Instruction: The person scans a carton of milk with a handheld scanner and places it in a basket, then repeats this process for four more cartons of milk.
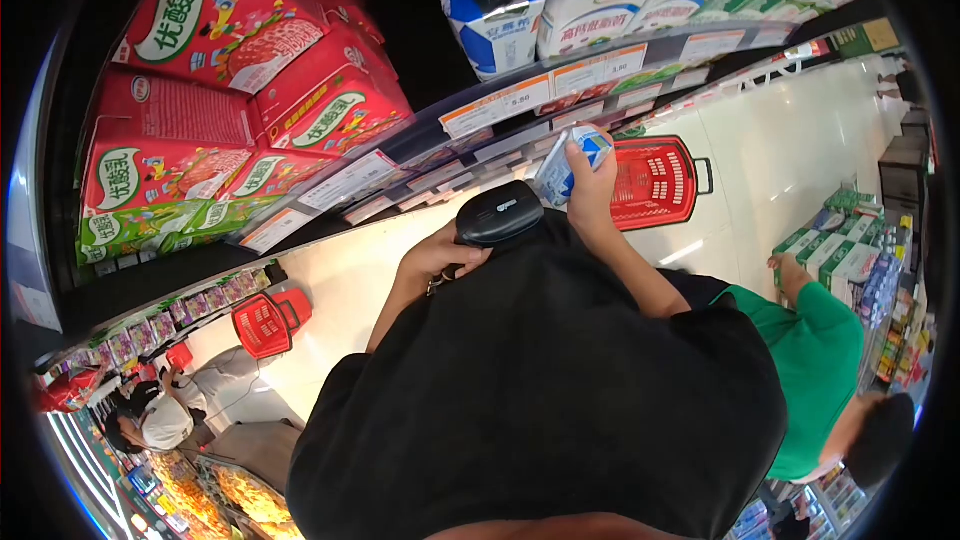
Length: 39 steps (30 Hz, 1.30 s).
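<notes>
My left hand (444, 257) is closed around a black, rounded handheld device (500, 213) with a small pale mark on top; it looks like a barcode scanner. To its right, my right hand (593, 183) grips a small blue-and-white drink carton (556, 172), tilted, with the thumb across its upper part. The fingers behind the carton are mostly hidden. Both hands are in front of my black shirt, below the shelf edge. On that shelf stands a similar blue-and-white carton (493, 18), next to stacked white-and-green milk boxes (600, 15).
Red drink cases (180, 155) fill the shelf's left part, above price tags (497, 106). A red shopping basket (655, 180) is on the floor beyond my right hand, another red basket (265, 325) at lower left. A person in a green top (810, 370) is close on my right.
</notes>
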Each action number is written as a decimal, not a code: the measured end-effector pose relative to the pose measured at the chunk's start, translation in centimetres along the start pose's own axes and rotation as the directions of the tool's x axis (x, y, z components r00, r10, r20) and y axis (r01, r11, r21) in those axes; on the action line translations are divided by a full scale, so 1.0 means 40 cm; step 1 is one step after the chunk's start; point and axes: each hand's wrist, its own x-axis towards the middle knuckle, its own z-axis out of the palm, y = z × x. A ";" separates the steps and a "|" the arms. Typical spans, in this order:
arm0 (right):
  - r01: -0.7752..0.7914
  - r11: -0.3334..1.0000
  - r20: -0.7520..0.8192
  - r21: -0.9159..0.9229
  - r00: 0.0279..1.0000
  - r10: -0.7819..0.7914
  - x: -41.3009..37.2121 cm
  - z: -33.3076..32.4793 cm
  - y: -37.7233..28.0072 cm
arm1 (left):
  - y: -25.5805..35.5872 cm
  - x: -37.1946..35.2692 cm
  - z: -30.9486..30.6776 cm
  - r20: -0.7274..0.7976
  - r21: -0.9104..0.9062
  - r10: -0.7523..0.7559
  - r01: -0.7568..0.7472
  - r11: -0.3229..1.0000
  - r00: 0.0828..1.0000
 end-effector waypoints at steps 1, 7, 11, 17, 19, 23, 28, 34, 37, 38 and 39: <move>0.014 1.000 0.013 0.015 1.000 -0.015 0.003 0.000 -0.009 | 0.004 0.005 0.002 0.016 0.019 0.004 -0.004 1.000 1.000; 0.083 0.982 0.102 0.170 0.990 -0.101 -0.007 -0.007 -0.017 | 0.008 -0.001 -0.008 0.039 -0.017 0.007 -0.007 1.000 0.999; 0.209 0.920 0.146 0.330 0.952 -0.269 -0.049 0.038 -0.082 | 0.022 -0.057 -0.009 0.000 0.027 -0.086 0.086 0.996 0.996; 0.578 0.794 0.746 0.189 0.441 -0.499 -0.047 0.117 -0.383 | -0.029 -0.135 -0.041 0.030 0.135 -0.176 0.170 0.976 0.984; 0.663 0.695 0.853 0.278 0.162 -0.495 -0.052 0.186 -0.490 | -0.035 -0.139 -0.028 0.013 0.264 -0.168 0.159 0.951 0.986; 0.914 0.377 0.873 0.148 0.059 -0.485 -0.070 0.287 -0.621 | -0.078 -0.145 -0.011 -0.006 0.354 -0.134 0.128 0.927 0.991; 0.985 -0.155 0.959 -0.072 0.025 -0.283 -0.114 0.403 -0.718 | -0.137 -0.197 -0.061 -0.066 0.231 -0.082 0.095 0.968 0.994; 0.954 -0.171 0.967 -0.247 0.232 -0.102 -0.120 0.425 -0.738 | -0.162 -0.232 -0.083 -0.092 0.209 -0.063 0.081 0.975 0.994; 0.926 -0.240 0.957 -0.291 0.283 -0.070 -0.123 0.439 -0.746 | -0.153 -0.233 -0.081 -0.103 0.253 -0.053 0.078 0.964 0.993; 0.894 -0.312 0.944 -0.322 0.326 -0.038 -0.123 0.445 -0.747 | -0.153 -0.234 -0.083 -0.102 0.255 -0.053 0.078 0.964 0.993; 0.893 -0.313 0.944 -0.322 0.327 -0.039 -0.119 0.455 -0.743 | -0.152 -0.234 -0.083 -0.110 0.243 -0.068 0.093 0.966 0.992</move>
